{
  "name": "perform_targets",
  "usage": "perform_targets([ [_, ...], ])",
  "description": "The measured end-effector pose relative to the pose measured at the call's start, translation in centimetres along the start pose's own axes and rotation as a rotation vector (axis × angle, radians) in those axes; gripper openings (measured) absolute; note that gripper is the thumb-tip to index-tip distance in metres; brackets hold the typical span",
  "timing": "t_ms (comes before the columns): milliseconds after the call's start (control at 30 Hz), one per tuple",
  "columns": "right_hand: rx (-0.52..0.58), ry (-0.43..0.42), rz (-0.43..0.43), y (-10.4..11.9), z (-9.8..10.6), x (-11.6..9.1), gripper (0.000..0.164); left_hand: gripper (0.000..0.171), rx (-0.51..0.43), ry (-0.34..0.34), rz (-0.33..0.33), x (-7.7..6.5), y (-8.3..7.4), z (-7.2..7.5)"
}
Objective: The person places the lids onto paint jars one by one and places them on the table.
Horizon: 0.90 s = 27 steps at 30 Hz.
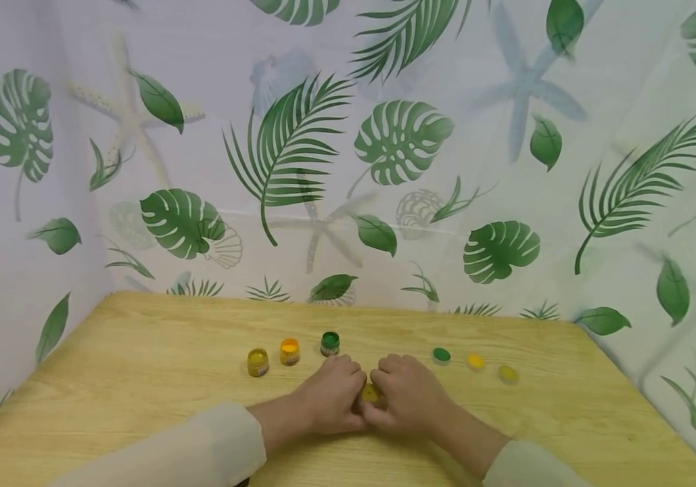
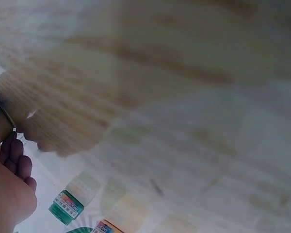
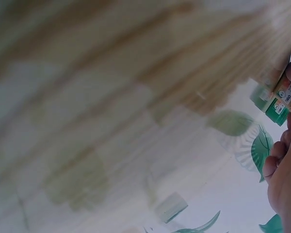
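Note:
Close together in front of me, both hands grip a small paint jar (image 1: 370, 393) with an olive-yellow top, and their fingers hide most of it. My left hand (image 1: 332, 396) is curled round its left side. From the other side, my right hand (image 1: 405, 396) has its fingers bent and its thumb along the near side. The right wrist view shows the jar's printed label (image 3: 287, 91) between thumb and fingers. Just beyond the left hand stands an uncapped green paint jar (image 1: 330, 343). An orange-yellow paint jar (image 1: 289, 352) and an olive one (image 1: 258, 362) stand farther left, also uncapped.
Right of the hands lie a green lid (image 1: 442, 356), a yellow lid (image 1: 475, 362) and an olive lid (image 1: 508, 375) in a slanting row. A leaf-printed cloth (image 1: 348, 203) hangs behind the wood-grain table (image 1: 159, 338) and along its sides.

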State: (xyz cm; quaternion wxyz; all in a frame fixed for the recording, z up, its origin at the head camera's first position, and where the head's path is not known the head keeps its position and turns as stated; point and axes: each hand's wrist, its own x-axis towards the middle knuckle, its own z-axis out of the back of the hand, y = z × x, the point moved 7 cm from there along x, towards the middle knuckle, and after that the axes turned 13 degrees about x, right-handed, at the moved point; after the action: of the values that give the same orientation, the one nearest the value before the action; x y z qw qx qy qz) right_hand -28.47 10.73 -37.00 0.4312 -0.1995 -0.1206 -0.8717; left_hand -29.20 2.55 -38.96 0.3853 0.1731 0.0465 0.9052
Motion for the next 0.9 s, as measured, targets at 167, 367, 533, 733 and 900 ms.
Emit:
perform_targets([
  [167,-0.039,0.011,-0.027,-0.30,-0.15,-0.03,0.049,0.040,-0.004,-0.007,-0.005,0.10,0.02,-0.24],
  [367,-0.105,0.076,0.003,-0.16,-0.21,-0.15,0.038,0.039,-0.021,0.021,-0.004,0.02,0.11,-0.35],
  [533,-0.069,0.121,0.078,0.38,-0.39,-0.24,0.027,0.034,-0.049,0.026,0.001,0.08,0.22,-0.44],
  [733,-0.044,0.125,0.064,0.45,-0.45,-0.15,0.026,0.034,-0.062,0.010,-0.009,0.06,0.25,-0.11],
  [900,-0.043,0.135,0.035,0.36,-0.54,-0.13,0.027,0.036,-0.055,-0.019,-0.019,0.01,0.14,0.01],
])
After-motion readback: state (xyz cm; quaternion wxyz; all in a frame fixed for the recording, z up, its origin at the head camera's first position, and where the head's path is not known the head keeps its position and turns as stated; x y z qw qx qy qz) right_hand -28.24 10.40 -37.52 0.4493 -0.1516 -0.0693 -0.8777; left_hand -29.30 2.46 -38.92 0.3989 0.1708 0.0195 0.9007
